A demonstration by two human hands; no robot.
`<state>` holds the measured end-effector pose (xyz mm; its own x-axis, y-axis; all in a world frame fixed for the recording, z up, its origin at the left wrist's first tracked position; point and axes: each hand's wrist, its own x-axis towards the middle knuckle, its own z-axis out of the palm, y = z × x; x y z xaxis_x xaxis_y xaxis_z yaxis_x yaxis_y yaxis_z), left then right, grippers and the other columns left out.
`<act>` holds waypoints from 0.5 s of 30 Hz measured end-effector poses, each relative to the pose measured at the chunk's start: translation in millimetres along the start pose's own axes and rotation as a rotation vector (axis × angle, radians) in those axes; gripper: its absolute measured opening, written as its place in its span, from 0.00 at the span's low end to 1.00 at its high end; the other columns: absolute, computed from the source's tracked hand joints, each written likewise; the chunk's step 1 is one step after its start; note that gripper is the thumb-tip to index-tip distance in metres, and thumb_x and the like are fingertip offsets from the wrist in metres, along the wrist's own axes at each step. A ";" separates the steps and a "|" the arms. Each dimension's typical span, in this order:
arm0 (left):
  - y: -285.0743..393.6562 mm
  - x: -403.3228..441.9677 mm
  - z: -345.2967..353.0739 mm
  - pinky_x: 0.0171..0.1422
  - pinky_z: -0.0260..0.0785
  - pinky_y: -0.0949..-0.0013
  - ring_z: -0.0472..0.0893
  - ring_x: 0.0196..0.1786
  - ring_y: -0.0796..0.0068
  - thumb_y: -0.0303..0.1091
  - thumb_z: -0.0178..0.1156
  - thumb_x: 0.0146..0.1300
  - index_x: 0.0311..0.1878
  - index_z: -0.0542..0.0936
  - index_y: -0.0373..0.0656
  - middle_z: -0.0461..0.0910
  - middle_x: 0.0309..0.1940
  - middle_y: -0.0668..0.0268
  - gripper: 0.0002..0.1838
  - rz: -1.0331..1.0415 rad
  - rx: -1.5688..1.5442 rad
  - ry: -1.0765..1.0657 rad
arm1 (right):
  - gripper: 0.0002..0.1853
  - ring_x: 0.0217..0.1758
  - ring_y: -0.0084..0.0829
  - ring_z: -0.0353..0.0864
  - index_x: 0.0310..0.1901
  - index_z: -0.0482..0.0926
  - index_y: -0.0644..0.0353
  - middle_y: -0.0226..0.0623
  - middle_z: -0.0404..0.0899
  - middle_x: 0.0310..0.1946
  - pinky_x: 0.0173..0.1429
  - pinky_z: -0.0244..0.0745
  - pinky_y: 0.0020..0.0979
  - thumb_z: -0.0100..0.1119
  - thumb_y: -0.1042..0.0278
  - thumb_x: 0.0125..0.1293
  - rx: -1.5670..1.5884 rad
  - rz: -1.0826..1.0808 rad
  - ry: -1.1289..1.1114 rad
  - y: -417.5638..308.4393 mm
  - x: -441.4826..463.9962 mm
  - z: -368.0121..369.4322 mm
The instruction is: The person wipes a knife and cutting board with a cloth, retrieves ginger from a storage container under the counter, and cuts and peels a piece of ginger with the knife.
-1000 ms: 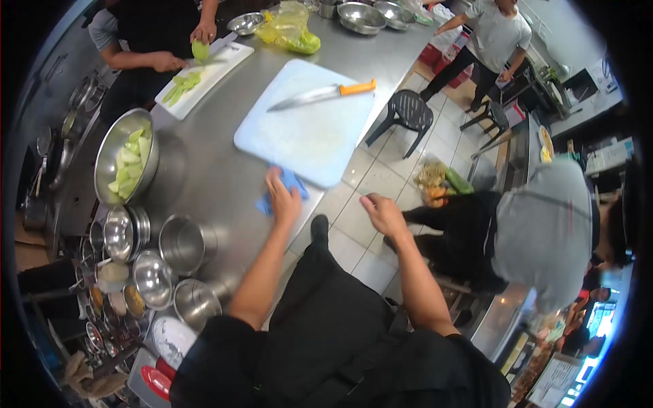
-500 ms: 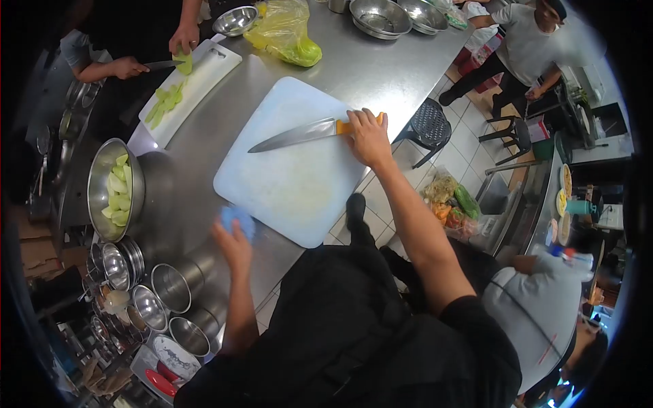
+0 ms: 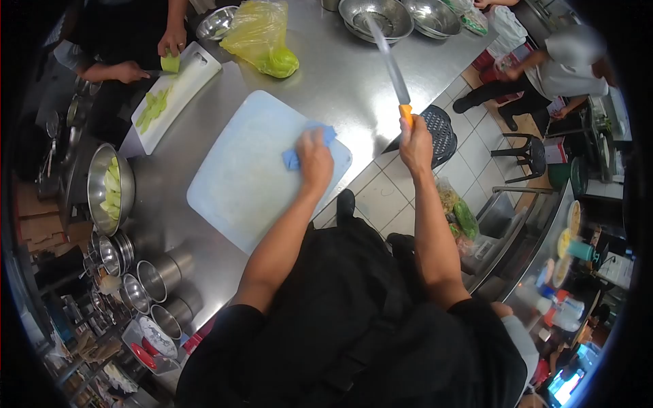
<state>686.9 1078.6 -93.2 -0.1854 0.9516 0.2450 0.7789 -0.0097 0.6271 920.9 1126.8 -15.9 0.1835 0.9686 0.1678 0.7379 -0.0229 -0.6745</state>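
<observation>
My left hand point(image 3: 314, 163) is closed on a blue cloth point(image 3: 292, 160) and presses it against the right part of a pale blue cutting board point(image 3: 235, 163). The board lies on the steel table, its near edge by my body. In my right hand point(image 3: 416, 146) is a kitchen knife point(image 3: 393, 71) with an orange handle, held up off the board. Its blade points away from me, and my fingers wrap the handle just beyond the table's right edge.
Across the table, a co-worker's hands point(image 3: 171, 42) cut green pieces on a white board point(image 3: 194, 78). A steel bowl point(image 3: 129, 197) of green pieces, a yellow plastic bag point(image 3: 255, 34) and steel bowls point(image 3: 354, 30) stand around. A black stool point(image 3: 439, 132) is at the right edge.
My right hand has lifted the knife off the cutting board and turned its blade away from me. My left hand has brought the blue cloth from beside the board onto it.
</observation>
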 end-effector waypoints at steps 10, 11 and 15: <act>49.9 -48.2 -27.7 0.63 0.71 0.48 0.78 0.57 0.41 0.19 0.59 0.59 0.60 0.79 0.37 0.77 0.53 0.45 0.23 0.193 -0.260 -0.295 | 0.20 0.38 0.46 0.86 0.54 0.78 0.68 0.52 0.85 0.36 0.45 0.78 0.40 0.58 0.55 0.76 0.162 0.008 0.152 23.6 1.5 -21.2; 56.0 -2.8 -38.1 0.62 0.72 0.46 0.77 0.58 0.40 0.20 0.57 0.61 0.61 0.78 0.37 0.77 0.56 0.45 0.23 0.133 -0.293 -0.204 | 0.20 0.37 0.44 0.86 0.54 0.79 0.68 0.51 0.84 0.35 0.44 0.77 0.39 0.59 0.56 0.76 0.175 0.010 0.198 25.5 -5.5 -21.8; 11.9 124.4 -2.0 0.73 0.48 0.23 0.67 0.71 0.34 0.28 0.57 0.63 0.68 0.76 0.45 0.74 0.66 0.46 0.28 0.200 0.343 -0.018 | 0.18 0.28 0.21 0.74 0.50 0.79 0.68 0.33 0.79 0.29 0.34 0.71 0.28 0.55 0.57 0.79 0.429 0.139 0.218 20.9 -12.9 -32.7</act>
<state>671.9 1196.3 -53.7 -0.0020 0.9465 0.3227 0.9541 -0.0948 0.2841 955.3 1105.7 -8.7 0.4262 0.8884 0.1707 0.3716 0.0001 -0.9284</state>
